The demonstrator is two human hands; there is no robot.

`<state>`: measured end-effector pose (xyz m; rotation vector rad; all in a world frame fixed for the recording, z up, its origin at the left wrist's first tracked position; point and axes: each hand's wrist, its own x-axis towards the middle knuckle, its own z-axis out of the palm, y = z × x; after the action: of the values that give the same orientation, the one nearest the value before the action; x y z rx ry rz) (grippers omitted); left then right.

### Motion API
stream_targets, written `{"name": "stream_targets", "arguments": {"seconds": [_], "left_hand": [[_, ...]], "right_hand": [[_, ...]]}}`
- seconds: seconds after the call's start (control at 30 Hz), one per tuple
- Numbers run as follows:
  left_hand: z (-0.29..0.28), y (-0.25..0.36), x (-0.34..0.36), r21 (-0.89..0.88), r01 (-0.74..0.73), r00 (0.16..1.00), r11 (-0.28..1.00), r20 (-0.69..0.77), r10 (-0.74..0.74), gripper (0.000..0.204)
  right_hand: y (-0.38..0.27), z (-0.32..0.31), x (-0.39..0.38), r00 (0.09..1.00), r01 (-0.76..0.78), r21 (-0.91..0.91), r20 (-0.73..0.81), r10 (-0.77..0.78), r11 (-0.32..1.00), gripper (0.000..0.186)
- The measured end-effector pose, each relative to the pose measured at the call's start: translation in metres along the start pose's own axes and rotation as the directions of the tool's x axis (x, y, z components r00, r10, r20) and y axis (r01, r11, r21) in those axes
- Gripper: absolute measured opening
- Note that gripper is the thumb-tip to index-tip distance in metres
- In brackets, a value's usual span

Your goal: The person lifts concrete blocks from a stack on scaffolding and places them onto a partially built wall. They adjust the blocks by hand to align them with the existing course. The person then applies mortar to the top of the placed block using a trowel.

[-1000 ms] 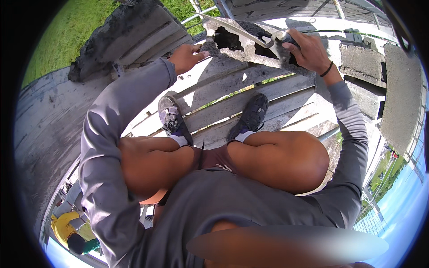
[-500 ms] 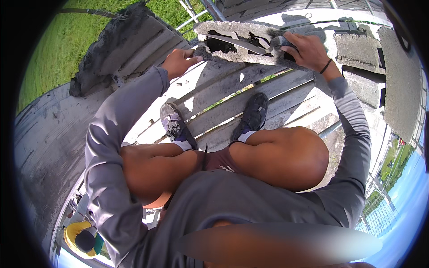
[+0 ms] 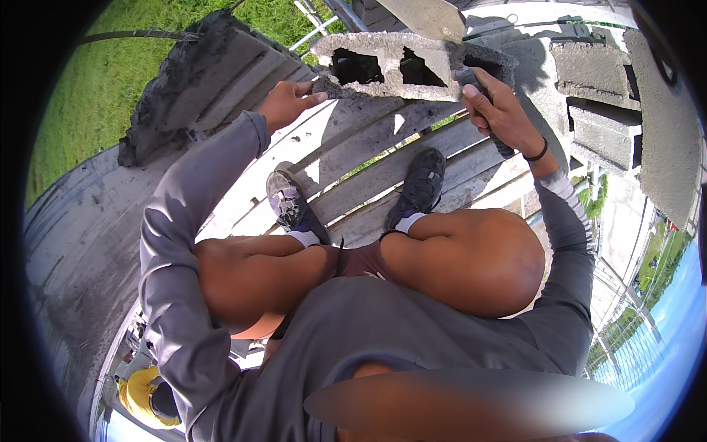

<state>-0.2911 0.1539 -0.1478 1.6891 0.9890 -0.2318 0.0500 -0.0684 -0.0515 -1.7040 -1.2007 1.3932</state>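
A grey hollow concrete block (image 3: 390, 88) lies crosswise in front of me, its dark openings facing up toward me. At its left end my left hand (image 3: 291, 103) is closed on the block's edge, thumb on the near side. My right hand (image 3: 503, 110) is wrapped round the dark handle of a trowel beside the block's right end. The trowel blade (image 3: 427, 16), smeared with grey, shows its flat face just past the block's far edge. Part of the trowel between hand and blade is hard to make out.
Slatted planks (image 3: 383, 162) with gaps lie under my shoes. A rough broken concrete piece (image 3: 213, 81) stands at left, by grass. More hollow blocks (image 3: 596, 70) are stacked at right, beside a grey slab (image 3: 670, 132). Metal poles (image 3: 346, 15) rise behind. A person in yellow (image 3: 143, 398) is at lower left.
The trowel blade has swung from across the block's openings to beyond its far edge, turning its face into view. My right hand has turned and shifted slightly nearer. My left hand stays at the block's end.
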Motion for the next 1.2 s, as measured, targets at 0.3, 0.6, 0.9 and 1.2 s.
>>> {"name": "stream_targets", "arguments": {"seconds": [0.3,0.6,0.9,1.2], "left_hand": [[0.002,-0.008,0.002,0.016,-0.037,0.998,0.999,-0.046,0.038,0.064],[-0.002,0.003,-0.003,-0.025,-0.008,1.000,1.000,-0.004,0.007,0.057],[-0.002,-0.004,0.002,-0.029,0.033,0.999,0.999,0.038,-0.032,0.064],[0.001,0.002,-0.006,-0.136,-0.081,0.997,0.987,0.004,0.082,0.044]], "right_hand": [[0.035,0.025,0.002,0.960,0.166,-0.684,-0.052,-0.274,0.710,0.046],[0.039,0.028,0.005,0.879,0.330,-0.683,-0.030,-0.476,0.652,0.048],[0.020,0.027,0.007,0.958,0.177,-0.657,-0.054,-0.280,0.733,0.051],[0.043,0.029,0.014,0.929,0.314,-0.787,0.138,-0.344,0.531,0.037]]}}
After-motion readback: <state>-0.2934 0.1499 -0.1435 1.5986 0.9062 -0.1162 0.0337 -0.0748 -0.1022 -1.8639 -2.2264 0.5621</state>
